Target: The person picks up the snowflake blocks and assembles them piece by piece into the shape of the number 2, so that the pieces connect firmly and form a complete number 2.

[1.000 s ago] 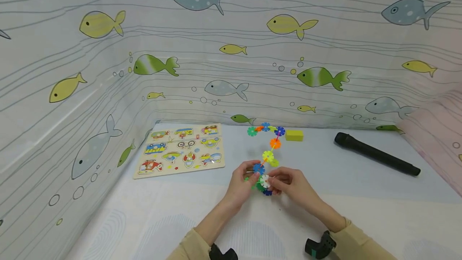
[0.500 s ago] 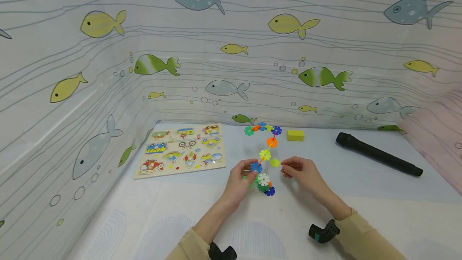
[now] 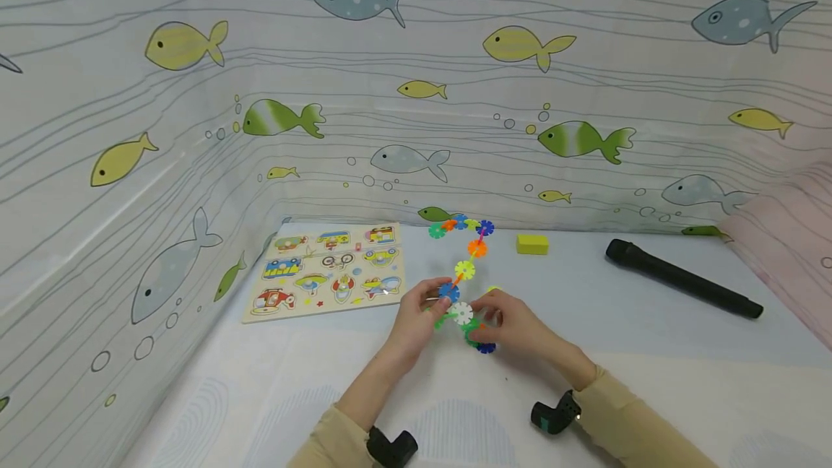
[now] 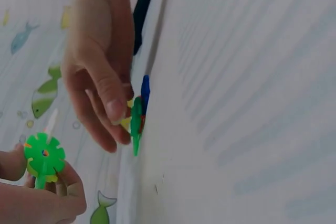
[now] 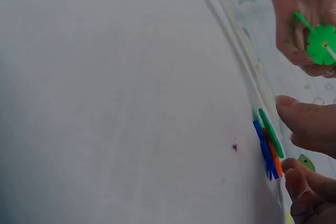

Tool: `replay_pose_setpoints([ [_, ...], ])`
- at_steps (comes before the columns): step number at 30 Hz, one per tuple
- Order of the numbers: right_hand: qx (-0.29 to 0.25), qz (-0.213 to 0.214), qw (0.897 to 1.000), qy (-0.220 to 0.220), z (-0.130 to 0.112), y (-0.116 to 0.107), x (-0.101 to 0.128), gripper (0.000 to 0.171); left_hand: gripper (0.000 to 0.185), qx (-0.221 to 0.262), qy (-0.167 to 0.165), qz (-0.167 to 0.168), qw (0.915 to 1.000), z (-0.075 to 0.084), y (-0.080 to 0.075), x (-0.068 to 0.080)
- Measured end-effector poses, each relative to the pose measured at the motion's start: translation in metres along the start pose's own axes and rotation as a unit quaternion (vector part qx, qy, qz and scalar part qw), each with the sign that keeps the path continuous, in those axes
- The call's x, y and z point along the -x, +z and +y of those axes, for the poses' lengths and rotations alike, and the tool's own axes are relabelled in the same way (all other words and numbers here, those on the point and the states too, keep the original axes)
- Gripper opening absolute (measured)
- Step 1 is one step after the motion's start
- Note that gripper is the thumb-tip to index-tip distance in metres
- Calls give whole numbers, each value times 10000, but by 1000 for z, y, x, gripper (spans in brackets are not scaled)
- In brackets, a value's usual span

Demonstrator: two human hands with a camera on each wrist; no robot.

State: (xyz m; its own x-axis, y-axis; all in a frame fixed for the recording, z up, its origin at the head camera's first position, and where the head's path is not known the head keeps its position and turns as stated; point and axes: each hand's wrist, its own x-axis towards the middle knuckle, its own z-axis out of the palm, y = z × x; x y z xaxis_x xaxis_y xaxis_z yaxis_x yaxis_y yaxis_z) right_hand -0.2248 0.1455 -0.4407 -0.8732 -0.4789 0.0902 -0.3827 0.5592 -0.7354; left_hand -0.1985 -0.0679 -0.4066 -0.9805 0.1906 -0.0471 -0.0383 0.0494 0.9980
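My left hand (image 3: 434, 302) grips the lower end of a chain of coloured snowflake discs (image 3: 464, 269). The chain rises from that hand and curls left at its top (image 3: 460, 223). In the left wrist view the same hand (image 4: 37, 192) holds a bright green disc (image 4: 44, 153) on a stem. A small stack of dark green, orange and blue discs (image 3: 484, 347) lies on the white table. My right hand (image 3: 486, 322) curls over it, thumb and fingers (image 5: 307, 121) pinching either side of the stack (image 5: 268, 145). The right hand (image 4: 102, 87) also shows in the left wrist view at the stack (image 4: 138, 121).
A wooden vehicle puzzle board (image 3: 328, 269) lies to the left. A yellow block (image 3: 532, 244) and a long black cylinder (image 3: 679, 277) lie at the back right. Fish-print curtains (image 3: 195, 128) wall in the table's left and back. A yellow-green disc (image 3: 494, 289) peeks out behind my right hand.
My right hand left the stack, reached up toward the yellow-green disc, then came back down onto the stack. The chain in my left hand shifted a little left.
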Motion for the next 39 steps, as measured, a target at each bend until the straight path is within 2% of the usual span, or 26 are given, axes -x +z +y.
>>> replay_pose_setpoints([
  [4,221,-241,9990,-320,0,7,-2,28,37,72,-35,-16,10000,1,-2,-1],
  [8,365,-260,9982,-406,-1,7,0,21,38,102,-70,-7,9999,1,-3,0],
  [14,511,-145,9986,-68,6,-3,10,24,38,147,-104,-43,9998,-1,0,0],
  [21,664,233,9974,131,24,-23,26,20,38,109,-134,-48,9998,-3,2,0],
  [25,703,298,9970,143,29,-28,29,23,37,99,-110,-30,9999,-3,2,0],
  [29,681,405,9967,199,28,-30,29,23,37,113,-95,-49,9999,-3,2,-1],
  [39,758,483,9930,773,17,-32,30,20,37,105,-117,6,9999,-3,2,0],
])
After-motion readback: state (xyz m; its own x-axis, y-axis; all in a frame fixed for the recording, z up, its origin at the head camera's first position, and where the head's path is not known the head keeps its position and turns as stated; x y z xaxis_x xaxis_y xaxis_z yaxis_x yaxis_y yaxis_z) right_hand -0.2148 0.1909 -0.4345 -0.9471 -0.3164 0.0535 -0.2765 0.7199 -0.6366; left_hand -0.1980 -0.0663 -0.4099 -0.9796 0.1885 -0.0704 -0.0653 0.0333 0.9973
